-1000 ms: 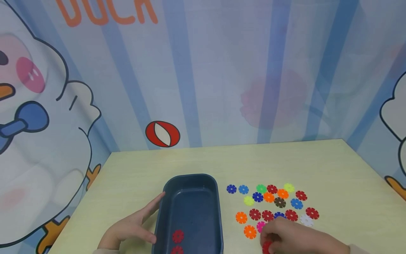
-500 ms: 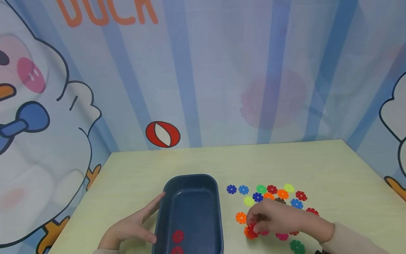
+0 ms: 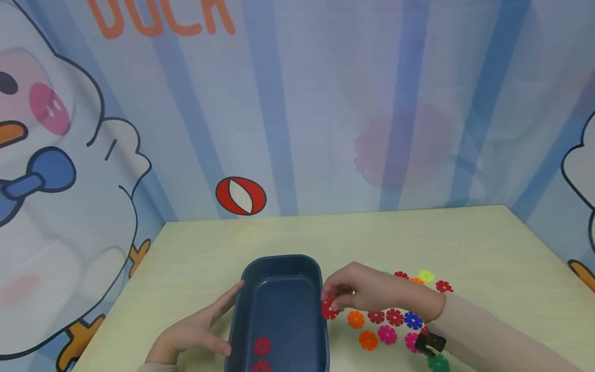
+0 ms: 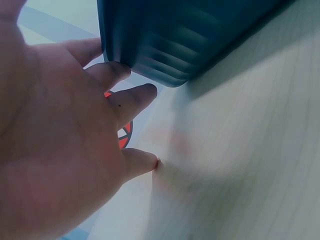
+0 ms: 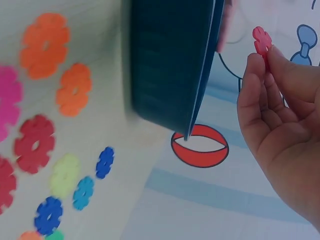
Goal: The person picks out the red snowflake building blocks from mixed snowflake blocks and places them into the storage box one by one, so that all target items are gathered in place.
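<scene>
My right hand (image 3: 367, 287) pinches a red snowflake disc (image 3: 329, 309) between thumb and fingertips, at the right rim of the dark blue tray (image 3: 324, 330). In the right wrist view the same disc (image 5: 261, 41) stands out past the fingertips. Two other red snowflake discs lie in the near part of the tray, one red disc (image 3: 262, 346) wholly visible and the other cut off by the frame's bottom edge. With fingers spread, my left hand (image 3: 195, 330) touches the tray's left side. The left wrist view shows its straight fingers against the tray wall (image 4: 165, 45).
Right of the tray, several snowflake discs lie scattered on the pale table (image 3: 209, 248), among them an orange disc (image 3: 369, 340), a pink disc (image 3: 387, 335) and a blue disc (image 3: 413, 320). My right forearm hides some. A printed cloth backdrop (image 3: 321, 103) stands behind the table.
My right hand has lifted the red disc from among the scattered discs and carried it left and away from me to the tray's right rim. My left hand has stayed at the tray.
</scene>
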`<state>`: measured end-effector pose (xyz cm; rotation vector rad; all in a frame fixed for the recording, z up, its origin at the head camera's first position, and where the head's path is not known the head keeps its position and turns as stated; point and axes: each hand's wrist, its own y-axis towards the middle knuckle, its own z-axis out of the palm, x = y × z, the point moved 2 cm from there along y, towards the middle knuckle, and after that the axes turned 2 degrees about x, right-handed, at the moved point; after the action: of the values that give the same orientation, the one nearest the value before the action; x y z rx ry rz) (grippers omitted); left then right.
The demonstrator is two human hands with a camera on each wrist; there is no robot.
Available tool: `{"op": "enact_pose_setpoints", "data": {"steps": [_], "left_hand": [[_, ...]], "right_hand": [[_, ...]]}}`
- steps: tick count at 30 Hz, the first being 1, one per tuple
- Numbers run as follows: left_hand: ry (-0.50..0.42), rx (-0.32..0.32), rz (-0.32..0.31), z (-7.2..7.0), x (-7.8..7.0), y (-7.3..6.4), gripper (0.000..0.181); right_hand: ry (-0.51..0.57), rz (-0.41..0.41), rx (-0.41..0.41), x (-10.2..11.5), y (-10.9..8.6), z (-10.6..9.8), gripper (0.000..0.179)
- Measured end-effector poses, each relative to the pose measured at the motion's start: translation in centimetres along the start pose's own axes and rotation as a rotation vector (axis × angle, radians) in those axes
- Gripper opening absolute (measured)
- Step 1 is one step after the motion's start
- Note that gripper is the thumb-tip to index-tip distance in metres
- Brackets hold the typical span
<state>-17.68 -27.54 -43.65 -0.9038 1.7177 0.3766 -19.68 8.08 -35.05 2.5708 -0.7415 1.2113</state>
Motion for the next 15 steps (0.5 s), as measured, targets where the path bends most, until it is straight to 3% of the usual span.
{"op": "enact_pose_setpoints", "data": {"steps": [15], "left_hand": [[0.000, 0.017, 0.014, 0.0, 0.0, 0.1, 0.108]], "right_hand": [[0.031, -0.096, 0.018, 0.6, 6.7, 1.5, 0.016]]}}
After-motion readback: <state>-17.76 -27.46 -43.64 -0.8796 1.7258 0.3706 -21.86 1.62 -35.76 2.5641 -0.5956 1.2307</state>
